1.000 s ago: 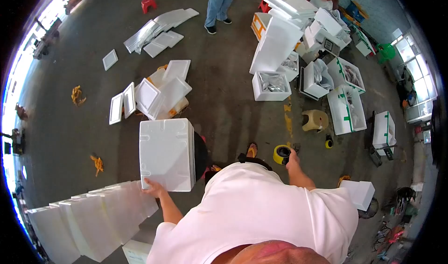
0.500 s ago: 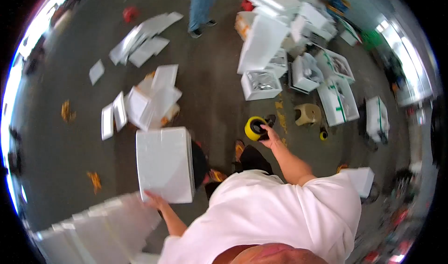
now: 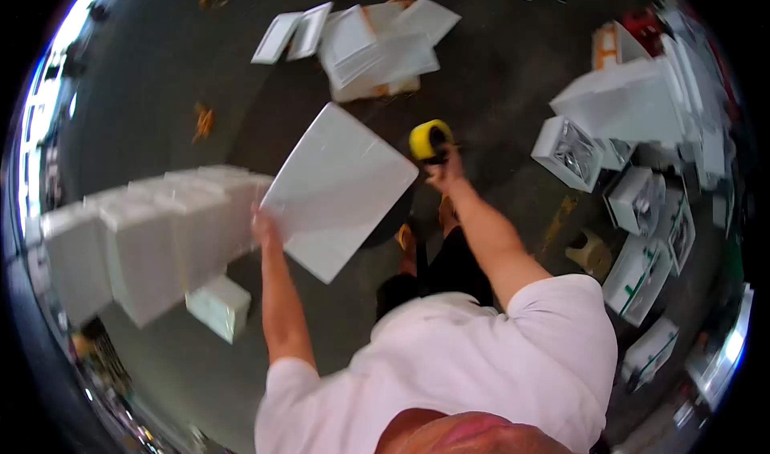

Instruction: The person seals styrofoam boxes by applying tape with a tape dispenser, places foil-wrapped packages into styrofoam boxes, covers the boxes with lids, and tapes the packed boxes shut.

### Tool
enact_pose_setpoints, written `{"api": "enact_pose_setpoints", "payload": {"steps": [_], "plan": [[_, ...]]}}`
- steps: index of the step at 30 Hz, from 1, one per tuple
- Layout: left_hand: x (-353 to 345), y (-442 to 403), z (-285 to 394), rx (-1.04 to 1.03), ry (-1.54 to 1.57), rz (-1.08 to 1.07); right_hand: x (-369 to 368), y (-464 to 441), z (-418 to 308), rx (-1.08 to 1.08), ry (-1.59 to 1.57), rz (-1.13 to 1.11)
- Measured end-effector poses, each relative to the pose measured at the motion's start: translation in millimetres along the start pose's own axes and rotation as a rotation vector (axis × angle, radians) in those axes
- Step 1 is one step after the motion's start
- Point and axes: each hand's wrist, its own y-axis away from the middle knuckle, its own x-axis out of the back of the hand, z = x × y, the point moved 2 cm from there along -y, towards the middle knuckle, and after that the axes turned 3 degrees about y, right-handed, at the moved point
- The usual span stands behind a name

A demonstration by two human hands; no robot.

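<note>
Holding yellow tape (image 3: 420, 141): right grip (image 3: 446, 170) | white box (image 3: 345, 193) against left grip (image 3: 265, 228), closure unclear

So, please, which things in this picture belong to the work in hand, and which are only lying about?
Likely part of the work:
white box, with the left hand at its edge
yellow tape, held in the right hand

Probably just lying about:
loose white lids on the floor
orange scraps
beige stool
</note>
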Motion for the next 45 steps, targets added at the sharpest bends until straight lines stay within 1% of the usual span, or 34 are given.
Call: {"api": "enact_pose_setpoints", "payload": {"steps": [1,2,3,5,7,8,10,11,13,14,15,17,18,20,21,23,24,25,26,27,29,31,32,34,35,36,37,38,39,40,41,43,44,45], "plan": [[6,-8,-5,-0.035,-0.154,-0.074,-6,-23,11,0.092,-0.164,-0.029],[-4,-15,-5,-0.055,-0.129,-0.143,-11,-46,20,0.179,-0.331,-0.073],[-11,-13,0,0.018,0.089,-0.230,-10,-53,26,0.157,-0.323,-0.051],[-15,-7,12,0.195,0.442,-0.346,-11,-44,37,-0.091,-0.185,0.039],[4,-26,-21,0.006,0.463,-0.276,-3,-59,51,-0.259,-0.169,0.012],[0,-20,-21,0.014,0.461,-0.284,-7,-52,50,-0.256,-0.174,0.022],[0,-20,-18,-0.027,0.479,-0.327,-24,-37,45,-0.117,-0.263,0.171],[5,-18,-23,-0.027,0.472,-0.333,-25,-28,43,-0.116,-0.272,0.173],[23,-22,-54,-0.276,0.375,-0.164,-20,-14,27,-0.012,-0.067,0.138],[26,-15,-45,-0.283,0.380,-0.169,-19,-9,17,0.034,0.027,0.142],[29,6,-34,-0.222,0.359,-0.177,-18,-3,7,0.080,0.121,0.151],[-2,32,-29,-0.169,0.370,-0.214,-55,72,-31,0.230,0.061,0.167],[-16,46,-23,-0.095,0.527,-0.246,-62,90,-42,0.308,0.158,0.202],[-37,55,-35,-0.105,0.784,-0.232,-79,135,-59,0.428,0.239,0.214],[-45,61,-38,-0.195,0.878,-0.181,-90,162,-61,0.451,0.220,0.137],[-74,72,-23,0.143,0.872,-0.309,-105,195,-65,0.439,0.140,-0.018],[-78,79,-26,0.133,0.890,-0.321,-103,193,-56,0.709,0.296,0.069],[-95,85,-29,0.006,0.929,-0.398,-102,191,-48,0.986,0.457,0.162],[-109,84,-33,-0.057,0.955,-0.436,-103,194,-38,0.834,0.392,0.201],[-123,82,-38,-0.120,0.983,-0.475,-109,212,-26,0.974,0.424,0.148],[-132,65,-52,0.246,0.751,-0.303,-128,263,-1,0.985,0.515,0.204],[-127,71,-39,0.407,0.451,-0.174,-112,257,20,0.899,0.545,0.173],[-113,88,-19,0.477,0.274,-0.056,-96,247,36,0.844,0.643,0.212],[-99,97,-52,0.413,0.668,-0.534,-97,285,62,0.676,0.834,0.137],[-83,107,-49,0.437,0.583,-0.450,-89,293,66,0.596,1.073,0.270],[-67,120,-42,0.466,0.499,-0.368,-72,281,68,0.567,1.232,0.306],[-52,133,-34,0.499,0.416,-0.288,-50,275,63,0.602,1.115,0.225],[-50,143,-12,0.432,0.605,-0.227,-44,271,49,0.773,1.106,0.159],[-48,153,10,0.359,0.797,-0.179,-56,273,33,0.766,0.847,0.092],[-40,168,34,0.236,0.770,-0.194,-44,254,9,0.955,1.202,0.032],[-34,179,53,0.114,0.736,-0.229,-38,230,-9,1.007,1.215,-0.099],[-32,175,60,0.023,0.717,-0.263,-46,190,-29,1.066,1.133,-0.383],[-29,170,59,0.005,0.559,-0.260,-60,175,-31,1.064,1.046,-0.533],[-22,178,75,0.052,0.496,-0.235,-71,176,-20,1.215,1.188,-0.662]]}}
